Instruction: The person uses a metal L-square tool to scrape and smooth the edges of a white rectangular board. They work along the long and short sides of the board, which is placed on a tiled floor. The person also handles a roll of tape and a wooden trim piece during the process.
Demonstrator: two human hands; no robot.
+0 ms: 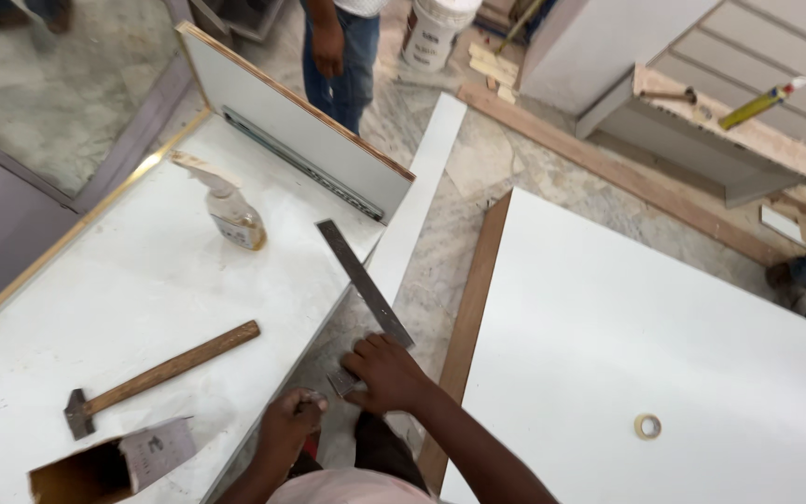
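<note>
My right hand [386, 371] presses down on the near end of a long grey metal square [362, 280] that lies slanted across the edge of a white board [142, 280]. My left hand [289, 425] is closed around a small object, perhaps a pencil, just left of the square's stock at the board's edge. A narrow white strip [417, 205] runs away from my hands along the floor.
On the white board lie a wooden-handled hammer [156, 373], a glue bottle [233, 215] and an open cardboard box [109, 467]. An upright panel [300, 121] stands at its far edge. A large white sheet [664, 355] with a tape roll [647, 427] lies right. Another person [338, 51] stands beyond.
</note>
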